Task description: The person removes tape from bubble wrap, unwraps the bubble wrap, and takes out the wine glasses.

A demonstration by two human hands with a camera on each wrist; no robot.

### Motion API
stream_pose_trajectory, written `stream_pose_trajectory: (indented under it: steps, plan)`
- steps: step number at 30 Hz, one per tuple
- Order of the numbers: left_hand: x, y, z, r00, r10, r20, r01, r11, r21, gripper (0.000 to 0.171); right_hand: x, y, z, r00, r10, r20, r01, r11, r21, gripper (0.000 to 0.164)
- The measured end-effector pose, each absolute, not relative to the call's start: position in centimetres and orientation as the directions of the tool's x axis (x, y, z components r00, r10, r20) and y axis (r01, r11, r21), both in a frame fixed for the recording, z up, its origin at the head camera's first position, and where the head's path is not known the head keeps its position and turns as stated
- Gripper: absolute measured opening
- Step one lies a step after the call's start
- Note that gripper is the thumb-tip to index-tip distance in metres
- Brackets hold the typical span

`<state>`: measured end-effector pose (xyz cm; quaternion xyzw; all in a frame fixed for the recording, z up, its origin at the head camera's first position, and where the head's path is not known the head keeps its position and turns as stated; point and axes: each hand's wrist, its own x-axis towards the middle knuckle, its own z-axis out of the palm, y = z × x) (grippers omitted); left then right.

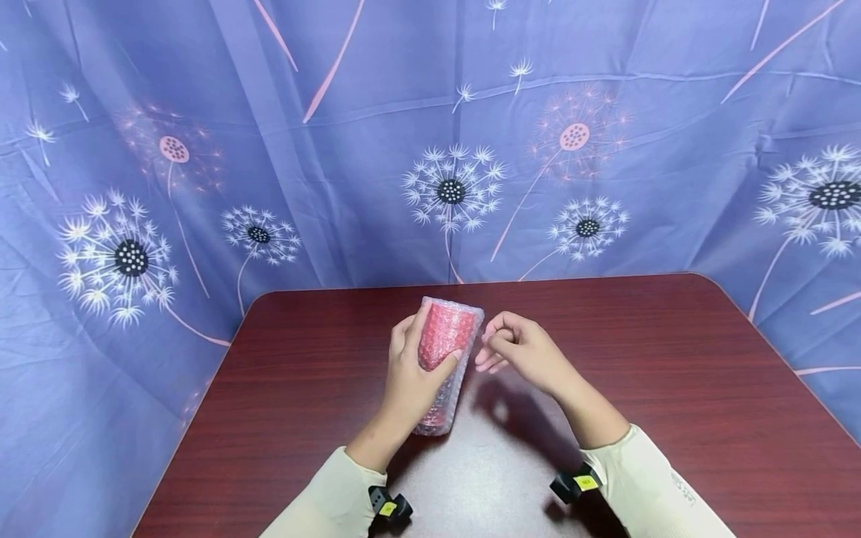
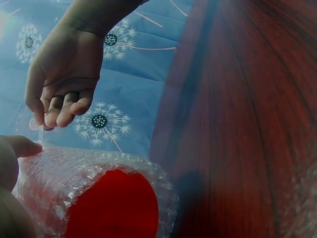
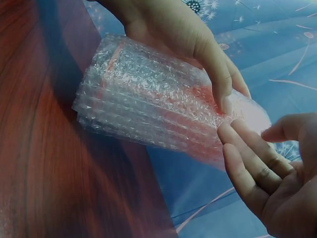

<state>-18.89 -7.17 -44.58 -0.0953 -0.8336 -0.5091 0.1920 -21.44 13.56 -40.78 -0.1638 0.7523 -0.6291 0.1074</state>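
A bundle of clear bubble wrap (image 1: 449,388) is wound around a red object (image 2: 116,208) whose end looks rounded in the left wrist view. My left hand (image 1: 412,370) grips the bundle from its left side, thumb (image 3: 221,91) across the front, and holds it tilted over the table. To the right, my right hand (image 1: 521,350) pinches a narrow clear strip (image 2: 40,135), like tape, between thumb and forefinger. That strip reaches down to the wrap beside the left thumb. The other right fingers (image 3: 247,178) are bent beside the bundle in the right wrist view.
Under both hands is a dark red wood-grain table (image 1: 282,388) with rounded back corners. A blue curtain (image 1: 363,172) with dandelion prints hangs behind it and along its sides. Each forearm wears a black wrist camera (image 1: 577,482).
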Motion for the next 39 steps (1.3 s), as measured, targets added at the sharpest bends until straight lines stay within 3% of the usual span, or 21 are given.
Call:
stream_pose_trajectory:
  steps: [11,20,28,39]
  plan:
    - [-18.67,-7.07,-44.51,-0.909,-0.029,0.417,0.358,0.458,0.813,0.089,-21.42,13.21,-40.9,-0.935,-0.352,0.05,-0.142,0.242,-0.96,0.019]
    - [-18.6,-6.85,-44.6,-0.912,-0.034,0.408,0.34,0.494,0.8,0.088,-21.18,12.99,-41.2,-0.916,-0.389,0.095,-0.208,0.259,-0.943,0.021]
    - [-18.59,-6.84,-44.57,-0.899,-0.047,0.436,0.354,0.509,0.785,0.089,-21.09,12.89,-41.34,-0.923,-0.372,0.098,-0.192,0.224,-0.955,0.021]
    - [-18.53,-6.83,-44.39,-0.893,-0.053,0.446,0.363,0.501,0.786,0.09,-21.14,12.75,-41.31,-0.941,-0.308,0.139,-0.231,0.283,-0.931,0.011]
